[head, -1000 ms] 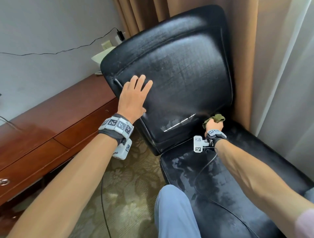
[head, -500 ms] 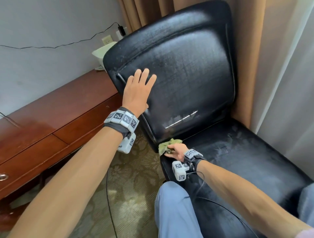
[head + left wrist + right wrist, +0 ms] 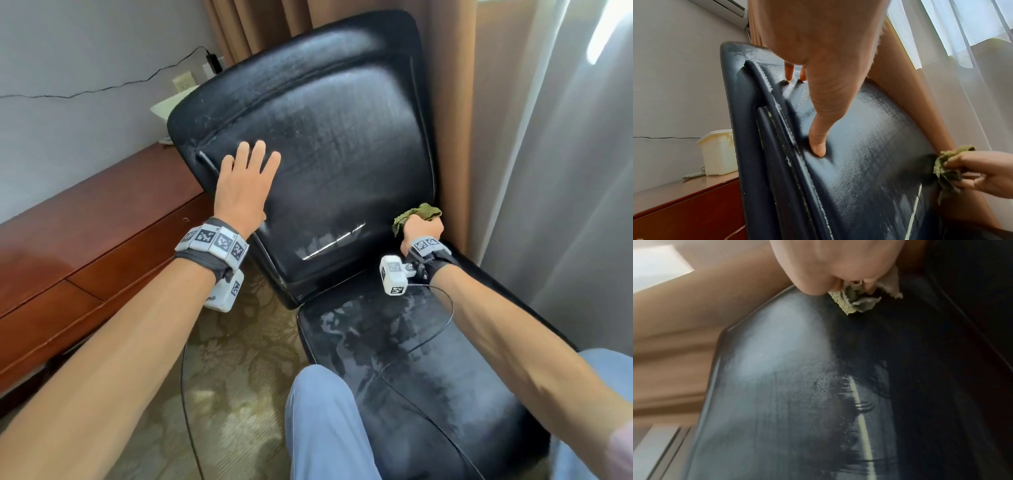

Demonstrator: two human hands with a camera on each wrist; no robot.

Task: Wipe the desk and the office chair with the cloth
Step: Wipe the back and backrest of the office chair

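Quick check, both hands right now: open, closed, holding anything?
Left hand: open, fingers straight, pressed flat on the chair backrest.
Right hand: closed around the green cloth at the backrest's lower right edge.

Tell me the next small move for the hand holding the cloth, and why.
Probably sweep the cloth leftward across the lower backrest. The right hand grips it at the backrest's lower right edge, wet streaks show low on the panel, and the left hand presses flat to steady the chair.
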